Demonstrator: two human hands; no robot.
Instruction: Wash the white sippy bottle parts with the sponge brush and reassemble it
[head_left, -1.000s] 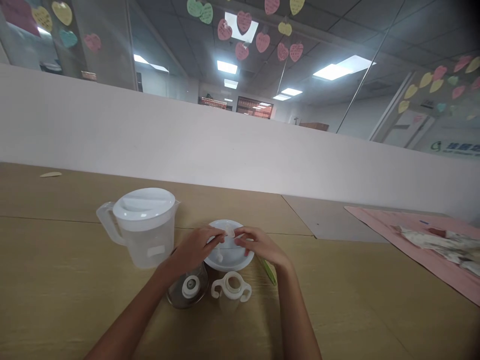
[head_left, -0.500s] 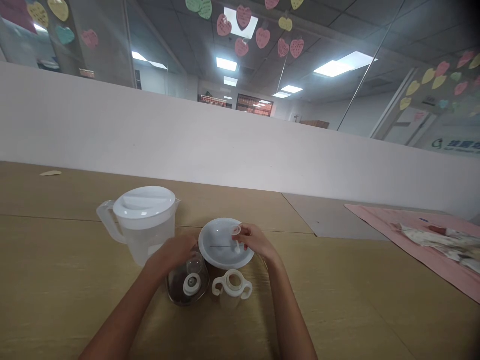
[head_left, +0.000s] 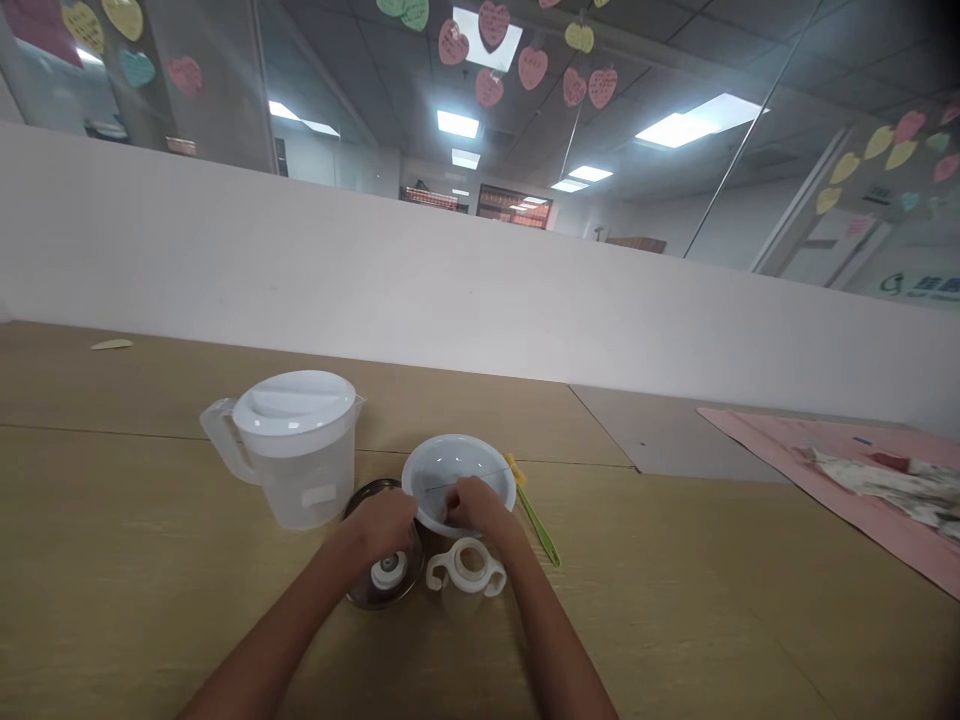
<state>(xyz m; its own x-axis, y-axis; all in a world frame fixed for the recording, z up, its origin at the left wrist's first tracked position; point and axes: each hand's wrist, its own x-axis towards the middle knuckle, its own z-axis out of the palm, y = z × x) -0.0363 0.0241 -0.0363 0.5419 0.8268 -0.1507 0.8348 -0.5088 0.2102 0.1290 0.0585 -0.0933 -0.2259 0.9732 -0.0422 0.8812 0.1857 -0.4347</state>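
Observation:
My two hands meet at the near rim of a white bowl (head_left: 459, 462) on the wooden table. My left hand (head_left: 384, 522) is curled, resting above a dark glass lid with a white knob (head_left: 387, 574). My right hand (head_left: 477, 508) is also curled at the bowl's edge; what its fingers pinch is too small to make out. Just in front of the hands lies a white two-handled ring (head_left: 466, 567). A clear jug with a white lid (head_left: 294, 446) stands to the left of the bowl.
A green stick-like utensil (head_left: 535, 520) lies right of the bowl. A pink cloth with crumpled items (head_left: 862, 470) covers the table's far right. A white partition wall (head_left: 480, 300) runs behind the table. A small pale scrap (head_left: 112, 344) lies far left.
Both hands have drawn back toward me, from over the bowl to its near rim. The small clear piece held above the bowl earlier is no longer visible. The green utensil is now uncovered.

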